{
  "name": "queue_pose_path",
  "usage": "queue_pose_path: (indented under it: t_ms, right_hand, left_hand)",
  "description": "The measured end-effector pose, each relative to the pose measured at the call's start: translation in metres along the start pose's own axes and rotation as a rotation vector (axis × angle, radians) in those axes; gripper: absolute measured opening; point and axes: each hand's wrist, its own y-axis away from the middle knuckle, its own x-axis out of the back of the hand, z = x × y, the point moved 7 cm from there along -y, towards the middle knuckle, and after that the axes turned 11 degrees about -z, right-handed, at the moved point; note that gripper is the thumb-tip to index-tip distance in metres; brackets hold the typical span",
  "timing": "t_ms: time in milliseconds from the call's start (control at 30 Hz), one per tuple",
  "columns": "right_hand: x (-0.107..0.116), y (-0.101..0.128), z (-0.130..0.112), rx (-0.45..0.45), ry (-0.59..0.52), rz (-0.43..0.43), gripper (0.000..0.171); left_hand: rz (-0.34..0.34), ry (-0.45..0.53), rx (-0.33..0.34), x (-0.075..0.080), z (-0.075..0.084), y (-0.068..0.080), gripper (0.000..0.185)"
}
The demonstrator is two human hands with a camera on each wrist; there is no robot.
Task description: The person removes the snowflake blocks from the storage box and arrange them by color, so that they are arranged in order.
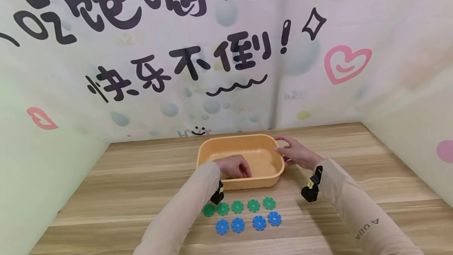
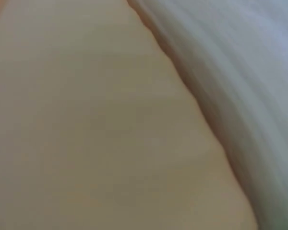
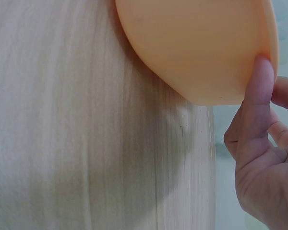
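A yellow-orange plastic basin (image 1: 233, 184) stands on the table. My left hand (image 1: 234, 166) reaches down inside it, its fingers bent toward the bottom near the front wall. A small dark blue bit (image 1: 228, 178) shows beside that hand; whether the fingers hold anything I cannot tell. At the basin's right end, my right hand (image 1: 297, 153) pinches the rim, and in the right wrist view digits lie on both sides of the basin wall (image 3: 197, 52). The left wrist view is filled by the blurred basin wall (image 2: 110, 115).
In front of the basin lie two rows of notched plastic discs: several green discs (image 1: 237, 207) and, nearer me, several blue discs (image 1: 259, 223). The wooden table (image 1: 148, 176) meets a printed curtain (image 1: 159, 109) at the back and pale walls at both sides.
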Motion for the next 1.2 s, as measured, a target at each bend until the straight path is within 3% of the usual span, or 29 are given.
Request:
queue_pose_path:
  t_ms: [333,700,933,1033,1200]
  right_hand:
    - [0.000,0.001,-0.001,-0.004,-0.004,0.004,0.047]
    - [0.002,0.001,0.000,0.002,0.001,0.006,0.048]
    - [0.002,0.001,0.000,0.006,-0.003,0.006,0.048]
    - [0.002,0.001,0.001,0.006,-0.005,0.008,0.048]
    - [0.001,0.001,0.000,0.005,-0.006,0.002,0.048]
  left_hand:
    - [0.024,0.139,0.027,0.002,-0.019,0.017,0.021]
    - [0.080,0.120,0.043,0.009,-0.028,0.042,0.017]
    - [0.088,0.007,0.129,0.009,-0.031,0.046,0.017]
    - [0.103,-0.037,0.142,0.009,-0.033,0.046,0.015]
    - [0.126,-0.029,0.142,0.009,-0.036,0.047,0.011]
